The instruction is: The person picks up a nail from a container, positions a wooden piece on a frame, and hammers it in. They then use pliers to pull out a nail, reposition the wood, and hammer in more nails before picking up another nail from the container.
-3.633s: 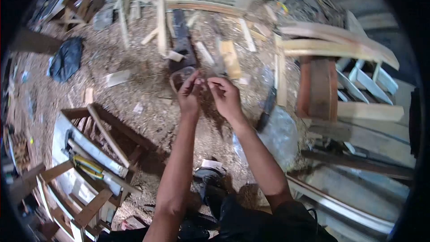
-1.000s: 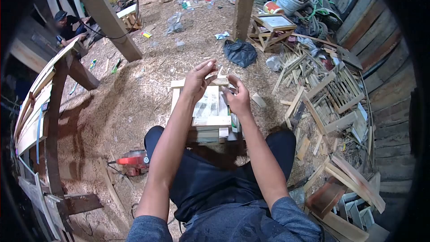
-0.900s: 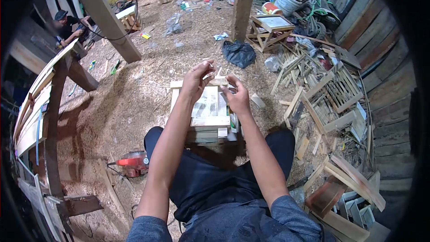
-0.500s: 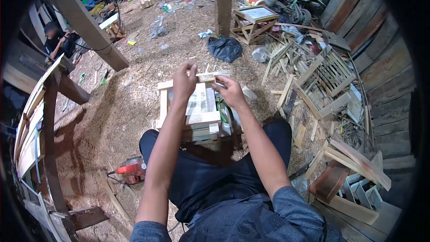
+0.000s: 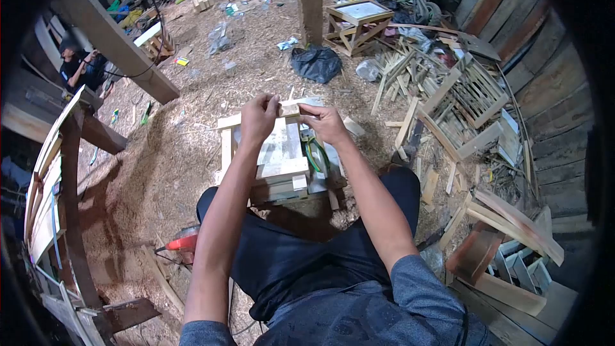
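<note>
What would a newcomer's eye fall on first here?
Probably the bare left hand and right hand, close together at the far side of the pale wooden frame near centre. Next, perhaps the red corded tool on the shaving-strewn floor at lower left, and the crumpled black plastic bag by the upright brown post.

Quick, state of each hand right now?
Left hand: curled at the wooden strip; whether closed on it cannot be told.
Right hand: partly curled by the same strip; grip cannot be told.
</note>
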A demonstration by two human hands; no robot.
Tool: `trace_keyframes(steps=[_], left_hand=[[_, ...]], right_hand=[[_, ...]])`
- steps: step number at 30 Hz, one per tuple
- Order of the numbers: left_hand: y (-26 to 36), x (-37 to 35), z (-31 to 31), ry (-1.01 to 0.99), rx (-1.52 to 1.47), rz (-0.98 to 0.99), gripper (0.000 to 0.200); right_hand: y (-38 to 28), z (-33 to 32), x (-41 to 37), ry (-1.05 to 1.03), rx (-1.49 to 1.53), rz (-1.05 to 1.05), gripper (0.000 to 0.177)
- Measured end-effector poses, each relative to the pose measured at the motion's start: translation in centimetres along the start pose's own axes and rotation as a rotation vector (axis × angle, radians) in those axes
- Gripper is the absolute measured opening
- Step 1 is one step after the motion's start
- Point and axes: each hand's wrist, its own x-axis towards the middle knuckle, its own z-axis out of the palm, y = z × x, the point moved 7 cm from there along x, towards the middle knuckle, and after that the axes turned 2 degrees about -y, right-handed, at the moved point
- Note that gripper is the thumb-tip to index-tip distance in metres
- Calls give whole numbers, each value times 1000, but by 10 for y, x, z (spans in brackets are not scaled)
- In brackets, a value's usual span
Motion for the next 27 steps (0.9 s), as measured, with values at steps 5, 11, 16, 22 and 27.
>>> trace_keyframes(steps=[5,11,16,22,27], left_hand=[[9,-1,1,7,14,-15,21],[22,-7,-3,21,48,4,21],[26,-7,-2,6,56,48,19],[21,-5,-1,1,44,49,19],[11,-2,6,10,-52,45,19]], right_hand=[[-4,-1,-1,-7,-68,-9,36],[-3,0,0,-8,-178,-24,34],[-14,6,1,-78,-17,31,37],[-18,7,2,-115,-24,35,34],[-10,3,1,-94,24,22,33]])
